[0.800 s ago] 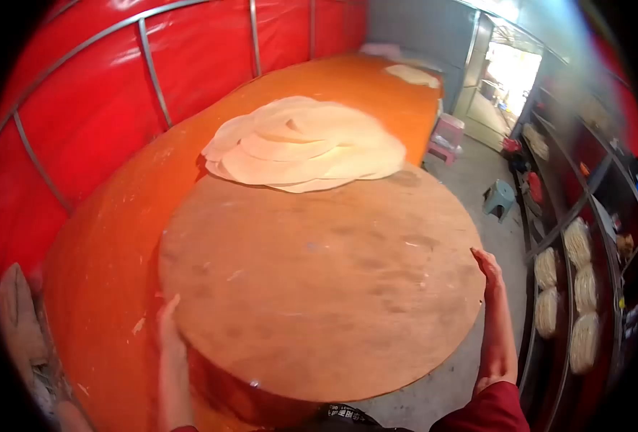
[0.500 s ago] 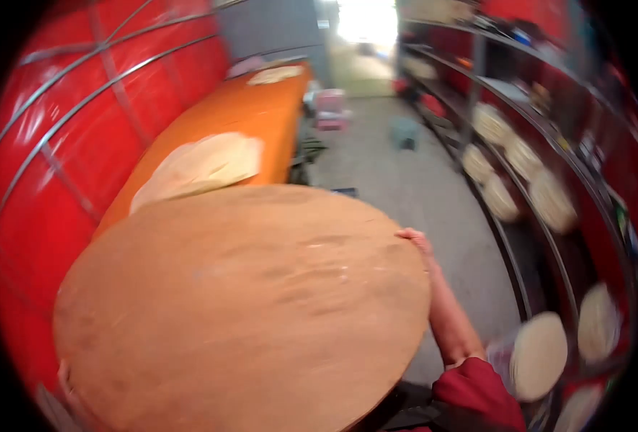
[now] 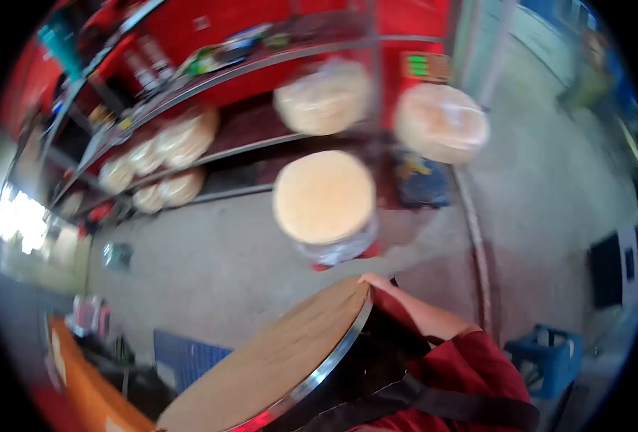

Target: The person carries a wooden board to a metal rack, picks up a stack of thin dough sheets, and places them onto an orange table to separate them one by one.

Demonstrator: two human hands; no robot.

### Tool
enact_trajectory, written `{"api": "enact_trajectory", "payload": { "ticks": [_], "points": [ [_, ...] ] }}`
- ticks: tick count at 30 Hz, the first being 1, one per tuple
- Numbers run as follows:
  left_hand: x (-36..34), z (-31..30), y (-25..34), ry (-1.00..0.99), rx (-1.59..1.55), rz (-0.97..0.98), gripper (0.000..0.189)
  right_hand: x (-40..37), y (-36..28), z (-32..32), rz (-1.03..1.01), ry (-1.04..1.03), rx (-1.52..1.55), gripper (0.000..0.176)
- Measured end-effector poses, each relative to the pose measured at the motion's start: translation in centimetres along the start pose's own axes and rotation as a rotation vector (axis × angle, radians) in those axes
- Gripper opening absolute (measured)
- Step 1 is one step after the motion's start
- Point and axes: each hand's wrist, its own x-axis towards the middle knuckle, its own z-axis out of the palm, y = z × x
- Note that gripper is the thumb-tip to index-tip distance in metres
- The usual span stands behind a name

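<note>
A large round wooden board (image 3: 283, 345) with a shiny metal band round its edge is tilted close against my body. My right hand (image 3: 378, 282) is closed on the far rim of the board, below a dark red sleeve. My left hand is out of view. Beyond the board, a stack of pale round flatbreads (image 3: 324, 196) sits on a low support, with plastic bunched beneath it. The board does not touch this stack.
Metal shelves (image 3: 239, 147) along the red wall hold plastic-wrapped flatbread stacks (image 3: 322, 97). Another wrapped stack (image 3: 441, 122) stands at the shelf end. A blue crate (image 3: 547, 360) is on the floor at right, a hose (image 3: 475, 245) nearby. An orange table (image 3: 92, 381) is at lower left.
My view has swung right, from the orange table to the shelves. The board has turned with me and now shows its metal edge. My right hand keeps its hold.
</note>
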Motion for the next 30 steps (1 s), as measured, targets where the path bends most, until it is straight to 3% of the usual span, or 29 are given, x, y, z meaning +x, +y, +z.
{"api": "enact_trajectory", "payload": {
  "ticks": [1,3,5,7,8,9,11,13,15,16,17,18,19,20,21,22,23,24,26,27,29,30],
  "points": [
    [1.7,2.5,-0.8,-0.098,0.067,-0.011,0.053,-0.3,0.7,-4.8,-0.073,0.151,0.015,0.020],
    [5.1,7.2,-2.7,-0.302,0.208,-0.013,0.056,-9.0,-2.3,-9.8,-0.148,0.482,0.292,0.017],
    [8.3,12.5,-5.3,-0.527,0.397,0.086,0.058,-12.5,-2.7,-15.4,-0.486,0.436,0.587,0.015],
    [11.9,18.6,-9.4,-0.791,0.602,0.252,0.061,-15.8,-3.0,-23.9,-0.492,0.562,0.481,0.013],
    [15.8,20.7,-13.6,-0.981,0.737,0.345,0.062,-20.0,-6.3,-23.9,-0.763,0.726,0.216,0.012],
    [9.3,28.0,-10.0,-0.933,0.641,0.370,0.048,-22.2,-6.3,-27.4,-0.824,0.800,-0.016,0.014],
    [5.4,37.6,-9.5,-1.068,0.543,0.077,0.045,-26.7,-6.3,-34.5,-0.925,1.017,-0.477,0.021],
    [1.7,46.4,-9.9,-1.199,0.505,-0.175,0.042,-33.1,-8.1,-37.7,-0.607,1.013,0.190,0.020],
    [-2.6,54.4,-11.0,-1.287,0.488,-0.421,0.039,-36.3,-5.2,-45.0,-0.711,1.280,0.250,0.011],
    [-5.1,58.5,-11.8,-1.313,0.484,-0.542,0.037,-38.6,-3.5,-47.7,-0.636,1.364,0.354,0.010],
    [-6.1,62.2,-14.7,-1.194,0.365,-0.890,0.040,-40.9,-1.8,-50.4,-0.564,1.444,0.470,0.009],
    [-10.2,66.2,-14.4,-1.261,0.446,-0.900,0.047,-43.2,0.0,-53.0,-0.498,1.520,0.590,0.008],
    [-12.3,69.4,-16.2,-1.287,0.448,-0.886,0.046,-45.2,0.9,-54.4,-0.662,1.560,0.621,0.008],
    [-13.8,72.3,-18.5,-1.300,0.460,-0.874,0.045,-47.3,0.0,-54.5,-0.634,1.600,0.721,0.010],
    [-16.1,75.4,-19.7,-1.320,0.463,-0.855,0.045,-49.7,3.8,-57.2,-0.576,1.716,0.675,0.007],
    [-22.2,78.8,-17.6,-1.332,0.303,-0.947,0.041,-51.9,6.2,-59.5,-0.563,1.791,0.586,0.008],
    [-26.5,82.2,-16.6,-1.341,0.353,-0.924,0.038,-54.2,8.6,-61.7,-0.544,1.868,0.497,0.010],
    [-29.9,85.7,-16.0,-1.342,0.409,-0.903,0.036,-55.9,12.6,-64.5,-0.541,1.855,0.760,0.011],
    [-36.5,92.1,-16.1,-1.324,0.492,-0.887,0.032,-59.5,7.9,-64.5,-0.435,1.984,0.802,0.011],
    [-39.3,95.0,-16.4,-1.309,0.526,-0.887,0.030,-61.3,9.5,-66.3,-0.389,2.032,0.791,0.010],
    [-43.7,101.1,-17.7,-1.300,0.551,-0.900,0.027,-62.9,11.6,-69.2,-0.673,1.924,0.850,0.011],
    [-45.6,103.9,-18.6,-1.306,0.549,-0.919,0.027,-63.7,12.9,-70.6,-0.577,1.971,0.710,0.013]
  ]
}}
